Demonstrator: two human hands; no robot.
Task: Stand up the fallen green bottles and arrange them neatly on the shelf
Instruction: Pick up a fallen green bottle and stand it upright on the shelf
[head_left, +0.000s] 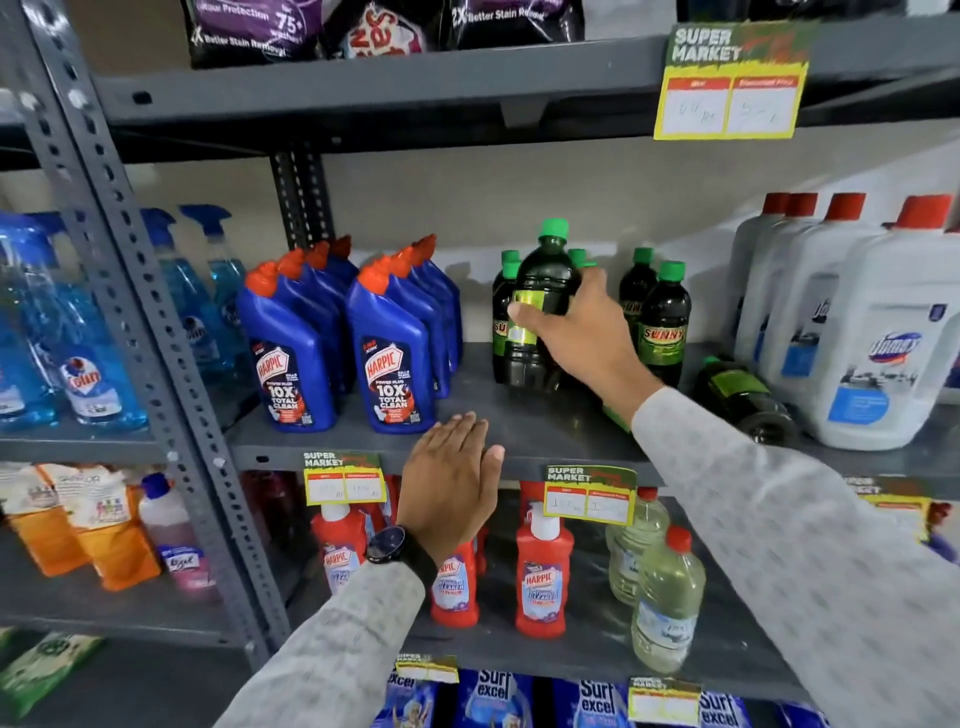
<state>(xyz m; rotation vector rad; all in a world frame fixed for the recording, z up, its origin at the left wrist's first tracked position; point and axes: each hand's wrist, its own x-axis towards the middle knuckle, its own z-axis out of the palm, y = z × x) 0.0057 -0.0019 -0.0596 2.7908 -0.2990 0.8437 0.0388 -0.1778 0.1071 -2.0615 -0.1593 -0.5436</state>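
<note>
The right hand (582, 332) is wrapped tight around a dark green plastic bottle with a round green cap (540, 312). The bottle is upright on the grey metal shelf (519, 431), in front of more shiny green bottles standing in a bunch (657, 312). At 3 o'clock from the held bottle, one more green bottle lies flat on its side (743, 395), just beside big white plastic jugs with red caps (878, 332). The left hand (452, 478) is flat and open with fingers together, holding nothing, at the shelf's front edge. At 9 o'clock stand smooth blue bottles with bent orange tops (389, 358).
</note>
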